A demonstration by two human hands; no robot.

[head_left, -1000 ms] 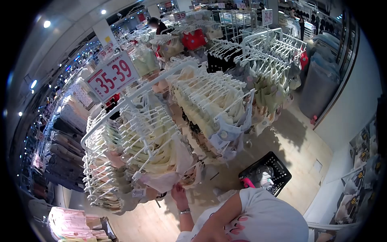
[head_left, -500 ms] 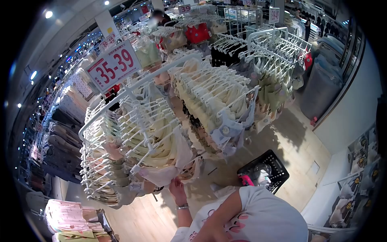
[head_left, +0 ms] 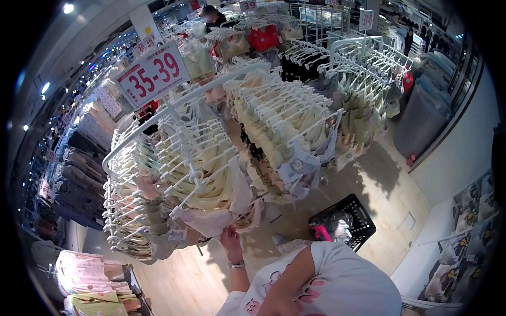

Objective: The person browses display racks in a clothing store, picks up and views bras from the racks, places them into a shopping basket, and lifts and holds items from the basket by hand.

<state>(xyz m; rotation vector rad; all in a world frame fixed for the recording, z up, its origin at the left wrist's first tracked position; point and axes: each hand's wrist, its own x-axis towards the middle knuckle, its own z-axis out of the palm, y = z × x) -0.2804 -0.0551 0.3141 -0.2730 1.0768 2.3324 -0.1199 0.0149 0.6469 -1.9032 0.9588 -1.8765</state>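
My left hand (head_left: 230, 242), with a band on its wrist, pinches the lower edge of a pale pink bra (head_left: 211, 221). That bra hangs at the near end of a white rack (head_left: 153, 124), in front of a row of cream and yellow bras (head_left: 211, 181) on white hangers. A small white tag (head_left: 177, 235) hangs to the left of it. My right forearm (head_left: 287, 282) bends across the front of my white printed T-shirt (head_left: 353, 274). The right hand lies beyond the bottom edge of the view.
A black shopping basket (head_left: 363, 224) with a pink item stands on the floor. A 35-39 sign (head_left: 153, 76) tops the rack. More bras (head_left: 284, 121) hang alongside. Folded pink fabric (head_left: 81, 274) lies lower left. A person (head_left: 213, 18) is far back.
My view has shifted slightly, so the rack and sign sit a little higher in the picture. The left hand stays at the pale pink bra's edge.
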